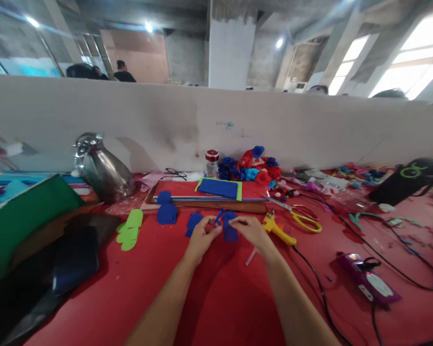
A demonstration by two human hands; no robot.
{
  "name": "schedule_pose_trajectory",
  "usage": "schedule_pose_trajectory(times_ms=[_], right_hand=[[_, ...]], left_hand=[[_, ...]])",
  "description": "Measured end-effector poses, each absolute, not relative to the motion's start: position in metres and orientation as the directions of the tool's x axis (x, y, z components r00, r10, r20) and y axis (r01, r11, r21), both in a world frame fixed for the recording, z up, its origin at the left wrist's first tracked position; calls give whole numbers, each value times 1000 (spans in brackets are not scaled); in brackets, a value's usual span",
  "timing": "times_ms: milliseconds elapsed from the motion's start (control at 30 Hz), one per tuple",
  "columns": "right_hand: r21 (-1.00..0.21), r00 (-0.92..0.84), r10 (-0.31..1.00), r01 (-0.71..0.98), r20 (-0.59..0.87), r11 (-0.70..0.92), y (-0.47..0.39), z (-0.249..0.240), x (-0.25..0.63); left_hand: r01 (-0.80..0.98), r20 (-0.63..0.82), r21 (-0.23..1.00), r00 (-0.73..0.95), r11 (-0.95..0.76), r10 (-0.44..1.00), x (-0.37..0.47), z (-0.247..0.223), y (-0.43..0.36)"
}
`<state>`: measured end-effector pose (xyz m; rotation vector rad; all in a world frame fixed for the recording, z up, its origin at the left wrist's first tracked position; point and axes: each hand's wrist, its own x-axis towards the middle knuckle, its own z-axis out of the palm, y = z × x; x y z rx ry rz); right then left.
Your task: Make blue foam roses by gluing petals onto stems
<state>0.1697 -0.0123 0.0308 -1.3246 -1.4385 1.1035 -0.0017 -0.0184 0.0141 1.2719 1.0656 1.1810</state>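
My left hand [204,235] is closed in a pinch on a small blue strip [219,215] that rises from the fingertips. Close by on the right, my right hand [251,231] has its thumb and fingers pressed together; whatever lies between them is too small to make out. Under and between the fingertips is a blue cut-out piece [231,234] on the red tabletop. More blue cut-outs [192,224] lie just left of my left hand. Beside my right hand rests a yellow glue gun [278,230], with a clear glue stick [251,257] near my right wrist.
Green cut-outs [130,230] and rounded blue pieces [166,209] lie left. Behind are a board [209,205], yellow-handled scissors [305,221] and fabric flowers [261,166]. A metal jug [106,170] stands back left. A purple power strip [368,278] and cables occupy the right.
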Motion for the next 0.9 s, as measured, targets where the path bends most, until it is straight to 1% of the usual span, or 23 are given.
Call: schedule_pose_trajectory(times_ms=[67,133,233,300,500,633,900], right_hand=[[-993,115,993,114,20,7,-12,30,170],[-999,234,972,-46,-20,-9,-11,30,169],[-963,294,948,-267,-125,-45,-11,31,166],[-941,308,936,-332,-172,-64,-12,34,164],[-917,268,947,-394,-176,-59,-19,45,156],[-919,240,959,-391,-151,-47,-22,46,150],[-909,257,957,-415,-136,-17,-20,41,147]], left_hand=[[-135,45,990,29,-40,999,-2,16,-19],[-233,17,972,0,-16,1000,-3,17,-18],[-316,3,949,13,1,1000,-2,17,-18],[-334,-9,943,18,14,1000,-1,17,-19],[-308,-32,950,42,43,999,5,19,-26],[-299,-43,952,74,64,996,7,18,-27],[-295,-38,953,91,63,995,11,15,-27]])
